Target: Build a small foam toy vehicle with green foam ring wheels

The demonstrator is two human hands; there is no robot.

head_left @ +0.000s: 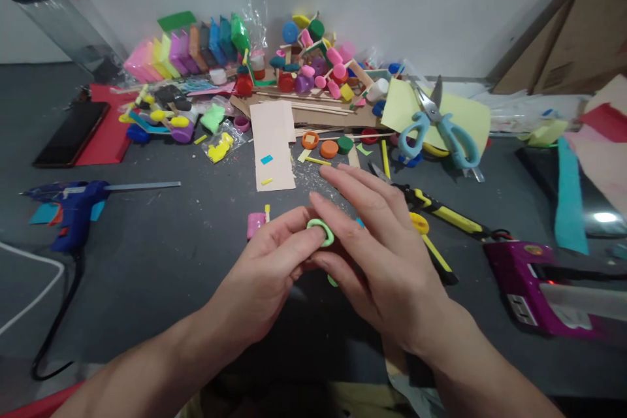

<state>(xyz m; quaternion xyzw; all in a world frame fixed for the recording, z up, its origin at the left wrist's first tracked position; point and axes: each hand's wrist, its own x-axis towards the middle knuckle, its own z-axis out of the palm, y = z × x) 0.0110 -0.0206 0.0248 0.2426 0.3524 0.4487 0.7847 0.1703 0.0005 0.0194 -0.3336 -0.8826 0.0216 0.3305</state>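
My left hand (274,261) is closed on a small light green clay piece (327,225), which looks like a ring or shallow cup. The left thumb presses into its middle. My right hand (386,255) arches close on the other side, fingers stretched out and thumb below. Its index finger lies against or just beside the clay; I cannot tell which. Behind the left fingers stands a pink bottle cap (255,225), with a small yellow stick (267,212) by it. Another bit of green (333,280) shows under the hands, mostly hidden.
A blue glue gun (78,209) lies left, near a phone (71,134). Clay packs (186,49) and small colourful models (318,65) line the back. Light-blue scissors (435,117), a yellow-black cutter (448,215) and a purple device (524,287) lie right. Pale card (272,137) lies ahead.
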